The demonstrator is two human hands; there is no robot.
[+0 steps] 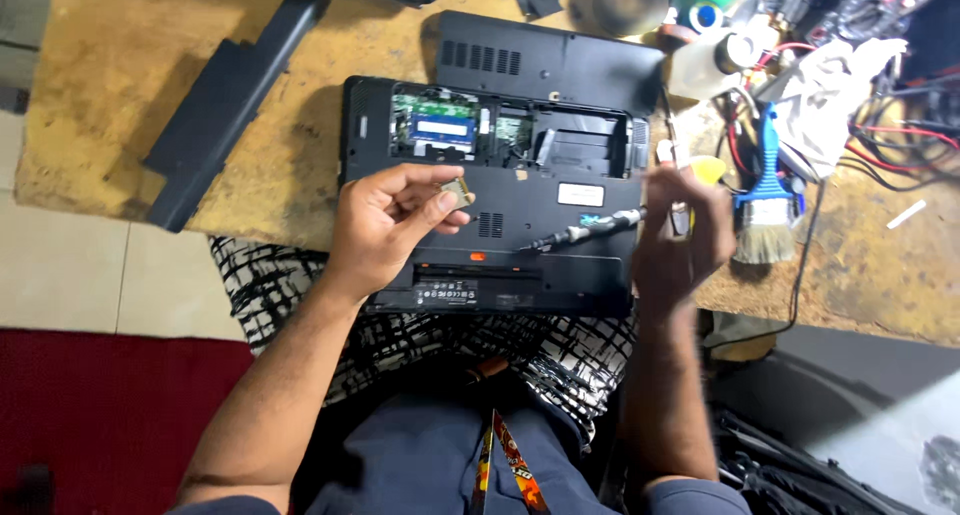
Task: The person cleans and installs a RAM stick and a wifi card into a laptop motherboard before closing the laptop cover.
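Battery [225, 105]: a long black bar is laid on the tabletop [110, 85] at the far left, well apart from the work; it is best left there, out of reach of the elbows.

Left hand [385, 225]: it is held above the lower left part of the laptop, fingers closed together on a small, flat metal part [458, 192] pinched between thumb and fingertips. The pinch is judged best kept light and on the edges, so that the faces of the part are not smeared or bent.

Laptop [500, 215]: it is laid upside down at the tabletop's near edge, partly over the lap, with its upper bay uncovered. A green circuit card [440, 125] with a blue label is seen seated in the left of that bay. The overhang calls for a steady lap while the open bay is worked on.

Cover panel [545, 60]: the black plate rests behind the laptop, touching its back edge.

Screwdriver [590, 225]: it lies slanted across the laptop's base, tip toward the left, handle end by the right hand.

Right hand [680, 240]: it is blurred; the fingers appear curled about the screwdriver's handle end, though a firm clamp cannot be told. The tip should be kept off the open bay.

Brush [765, 210]: a blue-handled brush is lying just right of the right hand, among wires.
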